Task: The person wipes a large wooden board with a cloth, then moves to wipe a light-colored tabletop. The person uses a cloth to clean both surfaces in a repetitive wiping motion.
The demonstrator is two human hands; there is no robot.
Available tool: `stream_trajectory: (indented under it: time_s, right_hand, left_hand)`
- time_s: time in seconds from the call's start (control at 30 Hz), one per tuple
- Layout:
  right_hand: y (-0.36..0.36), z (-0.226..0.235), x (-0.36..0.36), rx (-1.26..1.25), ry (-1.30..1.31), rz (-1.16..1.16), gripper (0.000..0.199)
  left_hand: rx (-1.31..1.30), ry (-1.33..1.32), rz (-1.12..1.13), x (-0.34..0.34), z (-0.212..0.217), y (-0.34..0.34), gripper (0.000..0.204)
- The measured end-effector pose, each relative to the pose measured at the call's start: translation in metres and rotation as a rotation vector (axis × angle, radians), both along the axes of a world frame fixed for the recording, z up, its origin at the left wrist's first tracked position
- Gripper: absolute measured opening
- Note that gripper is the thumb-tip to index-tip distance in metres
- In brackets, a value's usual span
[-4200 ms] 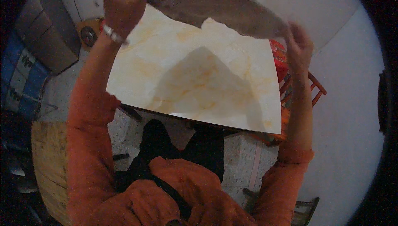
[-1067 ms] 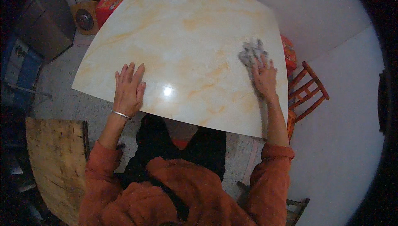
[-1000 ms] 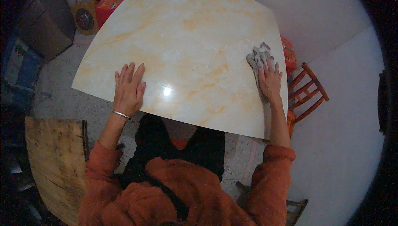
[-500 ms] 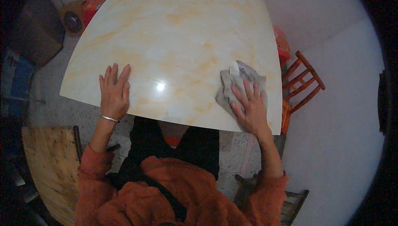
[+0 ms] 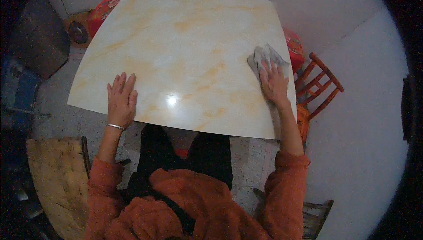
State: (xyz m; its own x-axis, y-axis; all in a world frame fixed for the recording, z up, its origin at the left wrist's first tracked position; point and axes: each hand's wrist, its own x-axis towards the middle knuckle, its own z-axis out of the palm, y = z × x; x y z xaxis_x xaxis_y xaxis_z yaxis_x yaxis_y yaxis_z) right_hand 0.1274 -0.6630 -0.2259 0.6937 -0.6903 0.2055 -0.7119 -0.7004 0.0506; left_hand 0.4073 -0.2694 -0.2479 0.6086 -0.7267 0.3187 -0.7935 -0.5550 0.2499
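Observation:
A cream tabletop [image 5: 185,50] with yellow marbled streaks and a glossy sheen lies in front of me. My left hand [image 5: 121,102] rests flat on its near left edge, fingers stretched out, with a metal bracelet at the wrist and nothing held. Over at the right side, my right hand [image 5: 276,86] presses down on a crumpled grey cloth [image 5: 261,57], its fingers spread over the near part. The cloth's folds bunch up beyond the fingertips, close to the table's right edge. What lies beneath the palm is hidden.
To the right, a reddish wooden chair [image 5: 318,86] stands between table and wall. Red patterned items [image 5: 294,48] show behind the table edge. A worn wooden board [image 5: 57,182] is at lower left, a dark slatted seat [image 5: 315,218] at lower right. A large brown box [image 5: 37,37] stands far left.
My right hand has slid the cloth forward and slightly right, away from the near edge, and the cloth is more bunched up. My left hand stays at about the same place on the table.

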Motion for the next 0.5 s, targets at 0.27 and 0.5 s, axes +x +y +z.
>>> stream_trajectory:
  time_s: [0.27,0.5]
  right_hand:
    - [0.123,0.027,-0.096,0.152,-0.022,0.143,0.045]
    - [0.046,0.020,-0.076,0.098,-0.073,0.121,0.046]
  left_hand:
    - [-0.009,-0.033,0.016,-0.004,0.000,0.005,0.044]
    - [-0.005,-0.044,0.022,-0.004,0.001,0.003,0.044]
